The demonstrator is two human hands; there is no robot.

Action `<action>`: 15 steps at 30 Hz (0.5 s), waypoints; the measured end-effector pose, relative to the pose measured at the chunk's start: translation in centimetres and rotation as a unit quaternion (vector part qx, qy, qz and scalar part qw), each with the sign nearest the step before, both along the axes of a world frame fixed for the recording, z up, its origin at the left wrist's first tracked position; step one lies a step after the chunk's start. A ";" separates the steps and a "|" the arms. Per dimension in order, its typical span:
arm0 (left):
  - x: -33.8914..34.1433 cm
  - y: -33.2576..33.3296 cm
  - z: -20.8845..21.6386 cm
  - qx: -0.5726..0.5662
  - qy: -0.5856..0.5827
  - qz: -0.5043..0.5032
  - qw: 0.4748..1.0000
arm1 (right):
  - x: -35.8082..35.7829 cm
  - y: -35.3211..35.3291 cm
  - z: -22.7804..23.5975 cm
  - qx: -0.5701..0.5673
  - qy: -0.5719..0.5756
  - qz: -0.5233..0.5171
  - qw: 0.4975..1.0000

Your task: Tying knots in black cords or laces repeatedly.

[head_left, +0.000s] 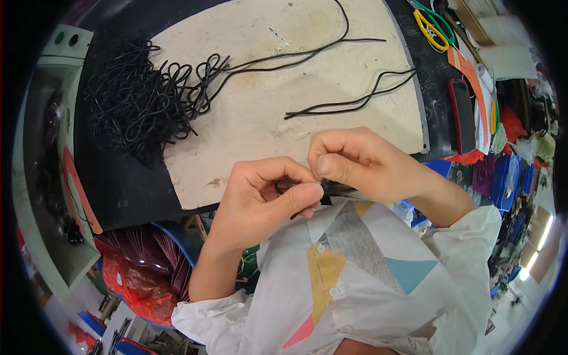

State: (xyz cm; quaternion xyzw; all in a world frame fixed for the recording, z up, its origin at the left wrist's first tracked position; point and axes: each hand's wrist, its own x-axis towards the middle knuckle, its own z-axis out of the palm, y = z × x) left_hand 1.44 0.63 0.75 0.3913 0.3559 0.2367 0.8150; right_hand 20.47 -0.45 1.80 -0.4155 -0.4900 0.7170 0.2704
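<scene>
Close in front of my body, my left hand point(263, 198) is closed, thumb against fingers, around a thin black cord point(278, 186). Part of the cord bends out between the fingers, and a short end shows below the thumb. My right hand point(358, 165) is closed in a pinch right beside the left thumb tip. What its fingers hold is too small and hidden to make out. Just beyond the hands, a separate doubled length of black cord point(337, 111) lies on the pale board point(254, 139).
A big tangled heap of black cords point(139, 100) lies at the left, with strands trailing right. Yellow-handled scissors point(431, 31) and a red-edged phone point(462, 115) lie on the right. A grey metal box point(50, 77) and a red plastic bag point(145, 284) are at the left.
</scene>
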 end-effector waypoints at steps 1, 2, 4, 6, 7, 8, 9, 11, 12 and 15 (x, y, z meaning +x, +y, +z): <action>-0.2 0.0 -0.2 0.011 -0.018 -0.018 1.000 | 0.0 -0.2 -0.4 -0.063 0.064 0.006 0.996; -0.3 0.0 -0.4 0.012 -0.038 -0.033 0.999 | 0.0 -0.4 -0.8 -0.126 0.127 0.013 0.984; -0.5 0.1 -0.8 0.017 -0.078 -0.062 0.995 | -0.1 -0.7 -1.1 -0.154 0.169 0.015 0.973; -0.5 0.0 -1.0 0.017 -0.076 -0.061 0.995 | -0.1 -1.0 -1.4 -0.163 0.190 0.008 0.968; -0.5 0.0 -1.0 0.018 -0.074 -0.060 0.995 | -0.1 -1.1 -1.5 -0.157 0.191 -0.001 0.969; -0.4 -0.1 -0.9 0.009 -0.054 -0.026 0.998 | 0.0 -1.2 -1.6 -0.152 0.191 -0.009 0.970; -0.2 -0.3 -0.7 0.001 -0.033 0.010 0.999 | -0.1 -1.1 -1.7 -0.110 0.157 -0.054 0.980; 0.3 -0.5 -0.3 0.002 -0.003 0.067 0.998 | -0.3 -0.9 -1.8 -0.025 0.085 -0.142 0.986; 0.5 -0.5 -0.1 0.012 0.006 0.088 0.996 | -0.4 -0.9 -1.7 -0.037 0.093 -0.156 0.983; 0.4 -0.3 -0.2 0.011 -0.002 0.103 0.995 | -0.6 -1.0 -1.2 -0.074 0.117 -0.196 0.971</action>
